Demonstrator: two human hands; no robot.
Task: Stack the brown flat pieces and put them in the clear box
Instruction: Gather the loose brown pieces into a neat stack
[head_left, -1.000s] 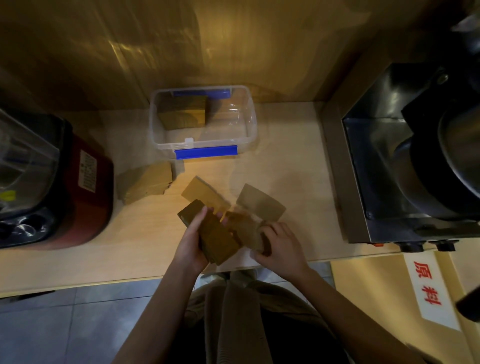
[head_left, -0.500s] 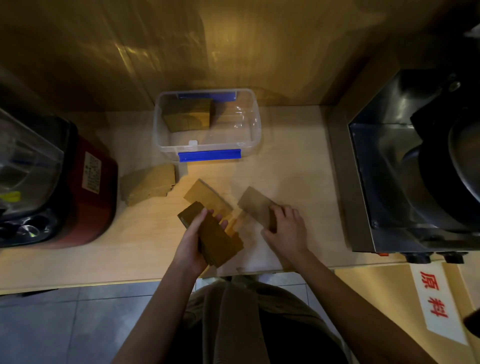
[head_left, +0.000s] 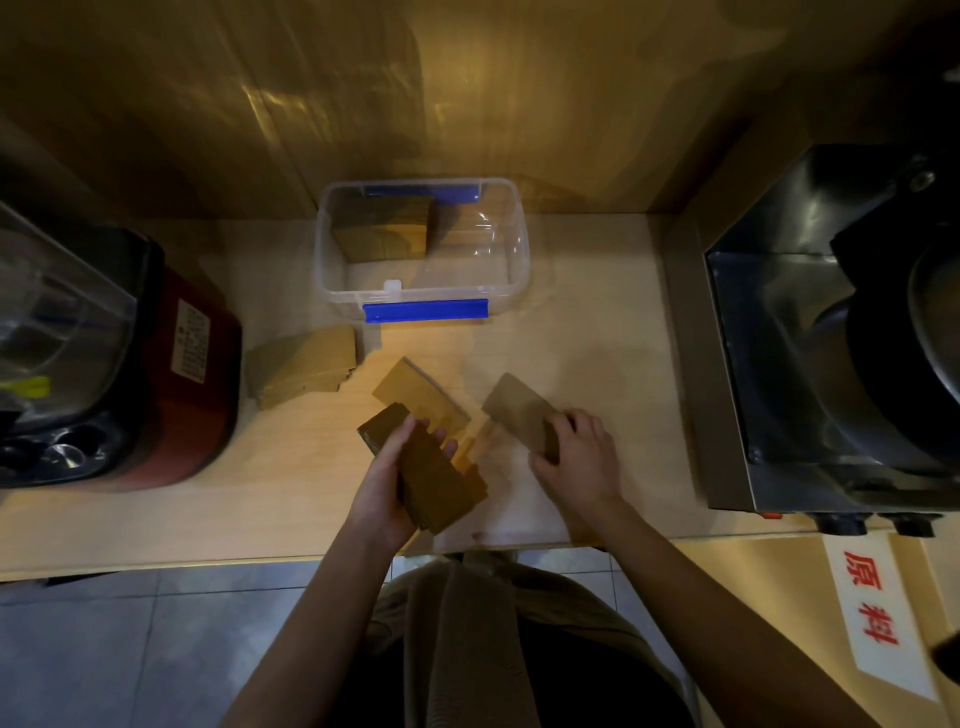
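My left hand (head_left: 387, 480) is shut on a thick stack of brown flat pieces (head_left: 431, 475), held tilted just above the counter's front. My right hand (head_left: 576, 454) rests on the near end of a single brown piece (head_left: 517, 408) lying flat on the counter, fingers curled over its edge. Another loose brown piece (head_left: 410, 389) lies between the hands, just behind the held stack. A fanned pile of brown pieces (head_left: 301, 366) sits further left. The clear box (head_left: 511, 249) with blue clips stands at the back, a stack of brown pieces (head_left: 382, 228) upright in its left half.
A red appliance with a clear lid (head_left: 104, 353) fills the left side of the counter. A steel machine (head_left: 841, 332) stands at the right. The light wooden counter (head_left: 597, 322) ends at a front edge near my body, with a wooden wall behind the box.
My right hand let go of the held stack and moved right onto the single brown piece, which it now covers at its near end. The left hand keeps the stack in place.
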